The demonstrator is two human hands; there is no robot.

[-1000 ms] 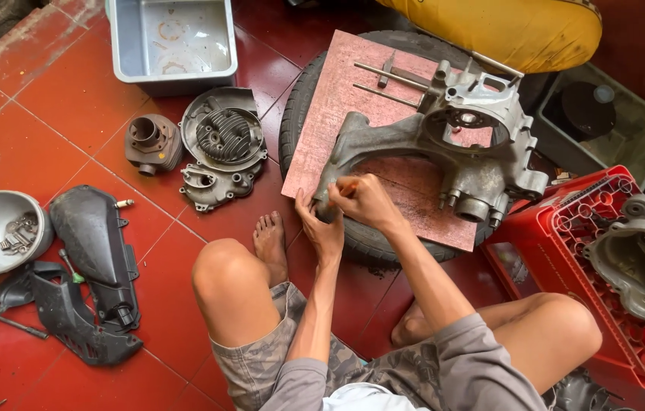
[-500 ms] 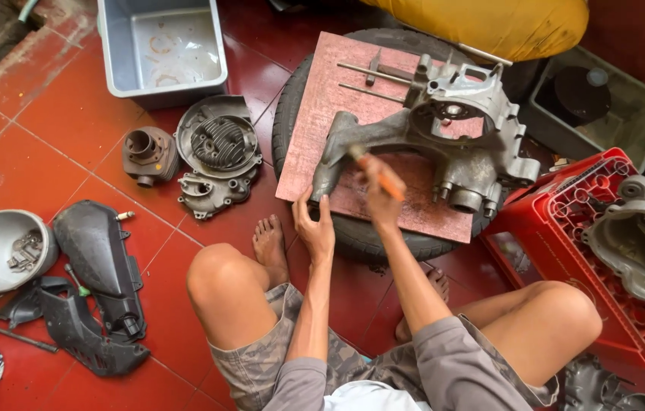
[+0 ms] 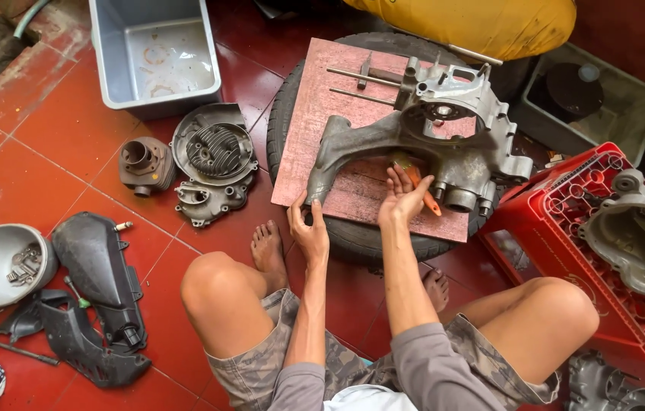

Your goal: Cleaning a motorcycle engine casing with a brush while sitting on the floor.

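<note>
- The grey engine casing (image 3: pixel 421 144) lies on a reddish board (image 3: pixel 315 129) laid over a tyre (image 3: pixel 383 240), at twelve o'clock from the seated person.
- Left hand (image 3: pixel 309 228) curls around the casing's lower arm tip.
- Right hand (image 3: pixel 402 196), fingers loosely spread, holds an orange-handled tool (image 3: pixel 423 190) against the casing.
- Cylinder head (image 3: pixel 217 149) lies at ten o'clock.

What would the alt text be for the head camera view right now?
A person seated on a red tile floor steadies a grey engine casing with the left hand; the right hand holds an orange-handled tool against it. The casing lies on a reddish board over a tyre.
</note>
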